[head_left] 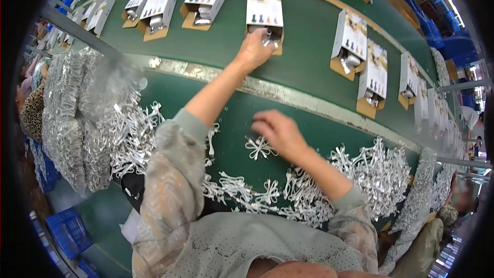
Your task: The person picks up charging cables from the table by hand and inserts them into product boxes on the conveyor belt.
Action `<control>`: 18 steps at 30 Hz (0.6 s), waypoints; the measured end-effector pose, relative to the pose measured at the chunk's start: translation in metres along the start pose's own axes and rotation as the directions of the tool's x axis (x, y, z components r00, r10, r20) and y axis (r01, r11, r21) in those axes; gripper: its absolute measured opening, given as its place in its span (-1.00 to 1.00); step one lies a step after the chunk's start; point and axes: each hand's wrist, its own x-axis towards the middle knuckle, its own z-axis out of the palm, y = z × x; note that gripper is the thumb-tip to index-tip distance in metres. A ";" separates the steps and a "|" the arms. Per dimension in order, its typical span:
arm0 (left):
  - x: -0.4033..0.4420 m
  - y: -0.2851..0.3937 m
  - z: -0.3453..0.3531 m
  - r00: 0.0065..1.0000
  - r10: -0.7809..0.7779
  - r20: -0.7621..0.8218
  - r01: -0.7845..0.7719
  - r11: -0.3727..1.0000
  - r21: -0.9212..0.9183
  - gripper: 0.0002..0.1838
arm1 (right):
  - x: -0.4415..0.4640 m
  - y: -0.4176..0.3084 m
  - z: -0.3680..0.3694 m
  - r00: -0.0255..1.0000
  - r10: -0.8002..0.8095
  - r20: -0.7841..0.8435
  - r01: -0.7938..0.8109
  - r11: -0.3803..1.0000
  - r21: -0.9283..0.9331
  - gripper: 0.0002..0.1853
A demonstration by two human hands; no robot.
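Note:
My left hand [253,50] reaches across the bench to the open end of a printed white box [264,3] on the green belt. Its fingers are pinched at the opening, by something whitish or silvery that I cannot make out. My right hand [281,133] hovers over the near green surface, smeared by motion, so its grip is unclear. Just below its fingers lies a looped white cable bundle [260,148]. More bundled cables [239,189] lie along the near edge, and a large heap of them [371,171] sits to the right of my right forearm.
Other open boxes [161,4] stand along the belt [303,25] on both sides. A pale metal rail [309,104] divides belt from bench. Plastic-wrapped bundles [77,118] and another cable pile [135,136] are at left. Other people are partly visible at both edges.

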 end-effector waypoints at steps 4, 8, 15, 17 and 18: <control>-0.057 0.029 -0.058 0.911 -0.003 0.413 0.008 1.000 -0.010 -0.62 | 0.006 0.005 -0.035 0.993 -0.044 -0.111 0.025 0.987 -0.161 -0.80; -0.130 0.036 -0.087 0.827 -0.006 0.563 -0.005 1.000 0.019 -0.72 | -0.013 -0.006 -0.037 0.990 -0.138 0.032 0.142 0.965 -0.220 -0.80; -0.195 0.025 -0.084 0.756 0.124 0.643 -0.275 0.951 0.139 -0.76 | -0.031 0.010 -0.035 0.976 -0.048 0.211 0.104 0.959 -0.262 -0.89; -0.195 0.021 -0.088 0.770 0.057 0.636 -0.225 0.956 0.187 -0.81 | -0.029 0.003 -0.055 0.944 0.215 0.250 -0.177 0.970 -0.165 -0.87; -0.194 0.022 -0.092 0.779 -0.006 0.627 -0.134 0.976 0.174 -0.84 | -0.029 0.010 -0.064 0.870 0.360 0.337 -0.389 0.921 0.022 -0.82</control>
